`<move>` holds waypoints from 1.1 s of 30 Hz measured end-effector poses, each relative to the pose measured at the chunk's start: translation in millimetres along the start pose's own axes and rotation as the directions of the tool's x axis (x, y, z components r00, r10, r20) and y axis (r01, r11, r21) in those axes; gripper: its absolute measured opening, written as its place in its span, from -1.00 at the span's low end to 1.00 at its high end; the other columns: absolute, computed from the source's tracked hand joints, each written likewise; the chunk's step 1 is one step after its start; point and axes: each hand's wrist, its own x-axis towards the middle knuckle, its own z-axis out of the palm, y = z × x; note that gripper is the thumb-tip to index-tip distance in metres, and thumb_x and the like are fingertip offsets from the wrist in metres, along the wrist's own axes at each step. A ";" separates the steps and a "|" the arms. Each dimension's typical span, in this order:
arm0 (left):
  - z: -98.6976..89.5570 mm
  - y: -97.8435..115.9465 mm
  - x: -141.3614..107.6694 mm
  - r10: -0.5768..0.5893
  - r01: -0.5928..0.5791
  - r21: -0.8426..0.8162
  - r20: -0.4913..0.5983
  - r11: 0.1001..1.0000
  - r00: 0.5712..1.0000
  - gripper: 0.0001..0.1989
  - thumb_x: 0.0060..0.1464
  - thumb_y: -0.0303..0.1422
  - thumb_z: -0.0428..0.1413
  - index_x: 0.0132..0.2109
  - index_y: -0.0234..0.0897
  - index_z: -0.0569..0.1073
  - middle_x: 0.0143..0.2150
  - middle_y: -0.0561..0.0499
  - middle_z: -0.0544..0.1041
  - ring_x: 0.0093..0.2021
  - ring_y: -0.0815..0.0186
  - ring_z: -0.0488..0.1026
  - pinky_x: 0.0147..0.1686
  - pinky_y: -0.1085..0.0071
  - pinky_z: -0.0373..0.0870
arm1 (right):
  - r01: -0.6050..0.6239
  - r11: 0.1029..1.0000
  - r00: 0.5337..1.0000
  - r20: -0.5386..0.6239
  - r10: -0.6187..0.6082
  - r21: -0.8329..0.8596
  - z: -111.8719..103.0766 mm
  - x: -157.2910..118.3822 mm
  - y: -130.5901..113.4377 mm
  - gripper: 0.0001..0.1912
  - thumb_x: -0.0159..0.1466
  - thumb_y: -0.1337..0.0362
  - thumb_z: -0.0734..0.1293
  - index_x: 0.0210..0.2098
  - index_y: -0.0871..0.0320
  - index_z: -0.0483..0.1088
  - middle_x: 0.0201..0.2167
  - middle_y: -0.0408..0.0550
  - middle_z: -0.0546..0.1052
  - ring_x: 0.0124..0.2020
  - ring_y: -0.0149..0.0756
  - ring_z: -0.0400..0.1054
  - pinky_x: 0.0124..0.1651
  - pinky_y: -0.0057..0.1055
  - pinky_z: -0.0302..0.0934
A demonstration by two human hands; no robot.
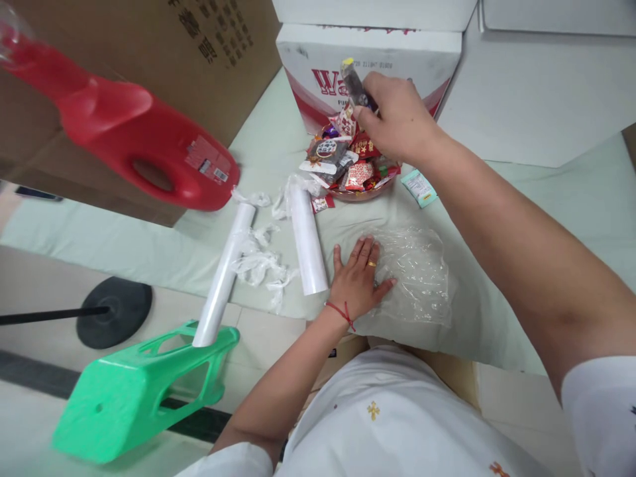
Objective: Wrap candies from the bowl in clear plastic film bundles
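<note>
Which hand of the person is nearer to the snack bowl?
Right. The right hand is raised over the snack bowl, holding a dark packet; the left hand lies short of it, by the clear plastic.

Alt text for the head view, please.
A person's right hand holds a dark, yellow-tipped object above a bowl of small packets; the left hand lies palm down on pale green cloth, beside clear plastic film. Two white rolls and a red bottle are leftward.
</note>
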 end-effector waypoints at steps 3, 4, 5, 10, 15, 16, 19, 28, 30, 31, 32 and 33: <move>-0.8 0.3 0.0 -0.007 0.007 -0.004 0.004 1.000 1.000 -0.18 0.36 0.15 -0.17 0.55 -0.26 0.03 0.59 -0.16 -0.02 0.59 0.02 -0.14 0.48 -0.31 -0.32 | -0.111 0.993 0.993 -0.026 0.112 0.047 3.1 7.6 -2.1 -0.98 0.38 0.30 0.23 -0.20 0.11 0.26 -0.04 0.13 0.57 -0.08 -0.15 0.39 -0.01 -0.23 0.20; -0.9 0.3 0.0 -0.009 0.009 -0.006 0.005 1.000 1.000 -0.18 0.36 0.15 -0.17 0.55 -0.25 0.03 0.59 -0.16 -0.02 0.59 0.01 -0.14 0.48 -0.31 -0.32 | -0.160 0.982 0.984 -0.057 0.166 0.101 5.5 10.8 1.5 -0.98 0.39 0.31 0.21 -0.22 0.10 0.24 -0.05 0.12 0.56 -0.11 -0.19 0.38 -0.03 -0.25 0.19; -0.9 0.1 0.0 -0.008 0.008 -0.008 0.006 1.000 1.000 -0.17 0.36 0.15 -0.16 0.55 -0.25 0.03 0.59 -0.16 -0.01 0.59 0.00 -0.14 0.48 -0.31 -0.32 | -0.207 0.963 0.970 -0.088 0.225 0.175 7.8 13.5 6.9 -0.95 0.40 0.30 0.19 -0.24 0.09 0.21 -0.08 0.10 0.56 -0.16 -0.24 0.37 -0.06 -0.28 0.19; -0.6 -1.4 -0.1 0.010 -0.010 -0.025 0.006 1.000 1.000 -0.16 0.35 0.15 -0.14 0.55 -0.29 0.02 0.60 -0.16 -0.03 0.59 0.01 -0.14 0.48 -0.33 -0.34 | -0.342 0.831 0.893 -0.123 0.432 0.440 8.2 8.7 42.0 -0.86 0.40 0.33 0.20 -0.30 0.07 0.14 -0.17 -0.03 0.52 -0.33 -0.43 0.27 -0.20 -0.38 0.17; -0.9 -1.8 -0.2 0.017 -0.017 -0.024 0.006 1.000 1.000 -0.18 0.37 0.13 -0.17 0.54 -0.29 0.02 0.60 -0.16 -0.04 0.59 0.03 -0.13 0.48 -0.33 -0.34 | -0.438 0.873 0.885 -0.067 0.460 0.213 2.3 -12.5 63.8 -0.87 0.24 0.40 0.36 -0.32 0.15 0.29 -0.19 0.02 0.53 -0.29 -0.38 0.28 -0.16 -0.31 0.16; -1.1 -1.9 -0.2 0.018 -0.018 -0.022 0.006 1.000 1.000 -0.18 0.37 0.13 -0.18 0.54 -0.29 0.01 0.60 -0.16 -0.04 0.59 0.03 -0.13 0.49 -0.32 -0.34 | -0.425 0.886 0.894 -0.066 0.442 0.184 2.9 -15.1 65.3 -0.88 0.23 0.38 0.38 -0.31 0.17 0.32 -0.21 0.03 0.54 -0.29 -0.36 0.29 -0.16 -0.30 0.15; -1.5 -1.9 0.0 0.015 -0.015 -0.018 0.014 1.000 1.000 -0.19 0.37 0.13 -0.16 0.55 -0.26 0.01 0.60 -0.16 -0.03 0.59 0.02 -0.13 0.49 -0.30 -0.33 | -0.291 0.950 0.951 -0.070 0.300 0.115 9.0 -19.0 58.8 -0.92 0.24 0.33 0.39 -0.28 0.17 0.39 -0.23 0.02 0.57 -0.23 -0.28 0.35 -0.13 -0.29 0.17; 0.2 -0.3 -0.5 -0.005 0.005 0.012 0.006 1.000 1.000 -0.20 0.37 0.14 -0.17 0.54 -0.25 0.04 0.60 -0.13 -0.03 0.59 0.02 -0.13 0.50 -0.28 -0.33 | 0.217 0.970 0.956 0.227 -0.188 -0.111 60.2 -14.3 -19.6 -0.63 0.29 0.17 0.42 0.07 0.10 0.46 0.16 0.11 0.52 0.00 0.11 0.47 -0.05 -0.11 0.30; 1.6 -0.3 -0.1 -0.006 0.006 0.012 0.002 1.000 1.000 -0.19 0.37 0.14 -0.18 0.54 -0.25 0.03 0.60 -0.12 -0.03 0.59 0.02 -0.13 0.50 -0.29 -0.33 | 0.191 0.969 0.957 0.248 -0.149 -0.157 64.2 -11.0 -24.9 -0.75 0.34 0.24 0.36 0.00 0.13 0.49 0.06 0.13 0.58 0.00 0.12 0.48 -0.05 -0.09 0.31; 2.1 -0.4 0.2 -0.007 0.007 0.011 0.004 1.000 1.000 -0.18 0.36 0.15 -0.17 0.54 -0.25 0.03 0.60 -0.12 -0.03 0.59 0.02 -0.14 0.49 -0.29 -0.32 | 0.167 0.973 0.964 0.231 -0.129 -0.158 62.5 -9.7 -25.7 -0.80 0.36 0.28 0.32 -0.04 0.11 0.49 0.01 0.10 0.60 -0.01 0.08 0.48 -0.04 -0.10 0.31; 2.5 -0.4 0.6 -0.008 0.007 0.008 0.008 1.000 1.000 -0.17 0.35 0.16 -0.16 0.54 -0.24 0.02 0.60 -0.12 -0.04 0.59 0.01 -0.14 0.49 -0.30 -0.32 | 0.139 0.980 0.974 0.198 -0.109 -0.144 58.5 -9.0 -25.7 -0.82 0.37 0.31 0.30 -0.06 0.09 0.48 -0.02 0.06 0.61 -0.01 0.05 0.48 -0.03 -0.12 0.31; 2.7 -0.5 0.8 -0.009 0.009 0.005 0.013 1.000 1.000 -0.15 0.33 0.18 -0.15 0.55 -0.24 0.02 0.60 -0.12 -0.05 0.59 0.01 -0.14 0.49 -0.30 -0.31 | 0.106 0.987 0.985 0.152 -0.087 -0.124 52.3 -8.9 -25.1 -0.81 0.37 0.32 0.29 -0.05 0.06 0.46 -0.04 0.03 0.62 -0.02 0.01 0.47 -0.02 -0.13 0.32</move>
